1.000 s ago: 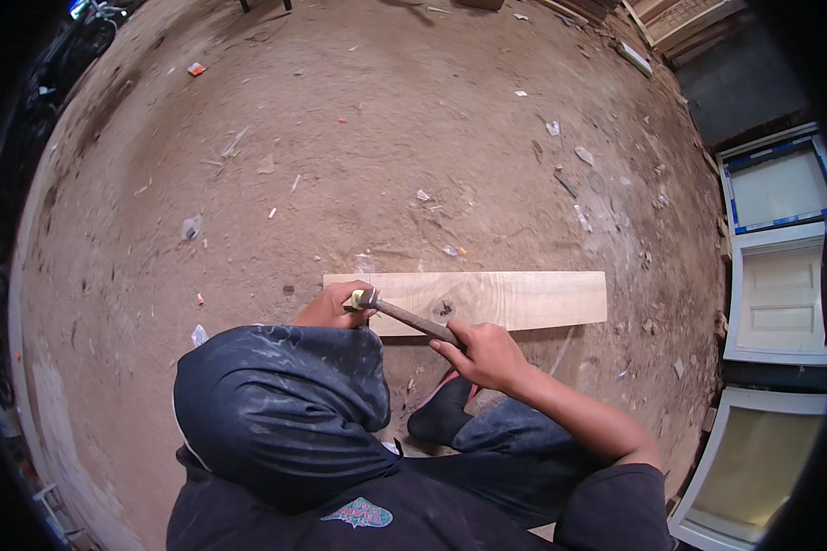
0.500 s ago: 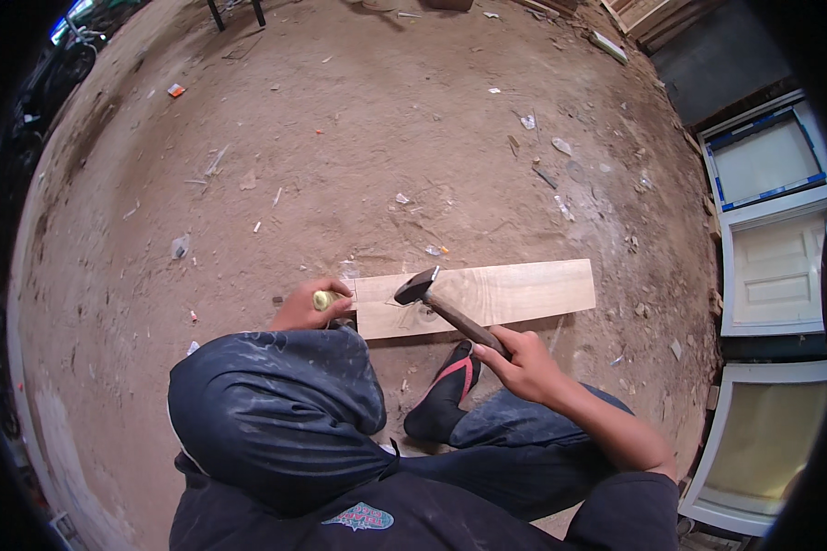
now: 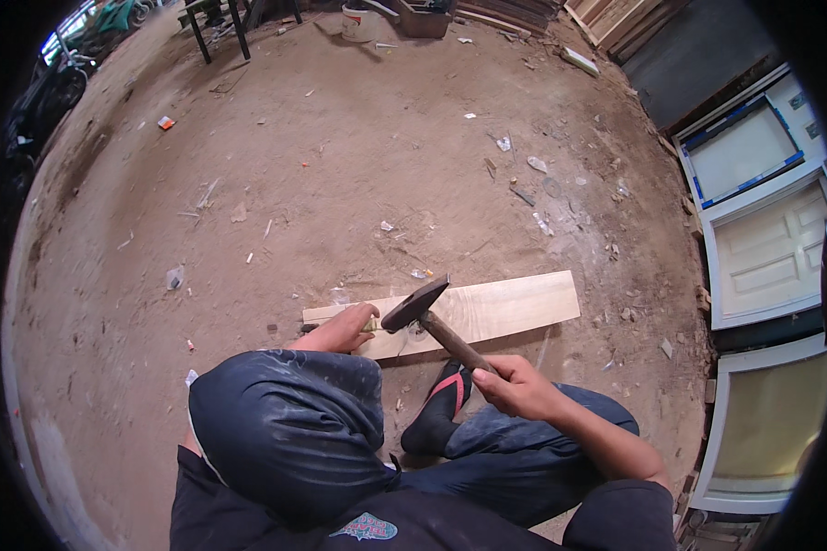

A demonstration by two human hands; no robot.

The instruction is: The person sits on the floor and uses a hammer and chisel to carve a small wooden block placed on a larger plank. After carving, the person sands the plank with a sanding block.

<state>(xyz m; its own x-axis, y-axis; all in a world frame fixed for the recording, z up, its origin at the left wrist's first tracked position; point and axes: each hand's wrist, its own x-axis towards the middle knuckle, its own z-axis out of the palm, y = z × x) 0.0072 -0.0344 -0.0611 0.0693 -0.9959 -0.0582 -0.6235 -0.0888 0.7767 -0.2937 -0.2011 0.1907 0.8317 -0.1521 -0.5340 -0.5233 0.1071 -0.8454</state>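
My right hand [image 3: 516,386] is closed round the wooden handle of a hammer [image 3: 416,303], whose dark steel head hangs over the middle of a pale wooden board [image 3: 510,301]. The board lies on the ground in front of my legs. On its left part rests my left hand [image 3: 342,329], fingers curled round a yellow-handled tool [image 3: 370,325]. Only a bit of the handle shows beside the hammer head; its working end is hidden. Left of that hand, a short dark piece [image 3: 310,327] sits by the board's end; I cannot tell what it is.
My sandalled foot [image 3: 439,410] is close to the board's near edge. White framed panels [image 3: 768,253] lean along the right side. A white bucket [image 3: 358,25] and a dark-legged stand [image 3: 213,28] are at the far side. Scraps of litter [image 3: 175,277] dot the dirt ground.
My left hand with the yellow-handled tool now lies farther in over the board, baring its left end. The hammer head is tilted differently and nearer that hand. The view has shifted slightly.
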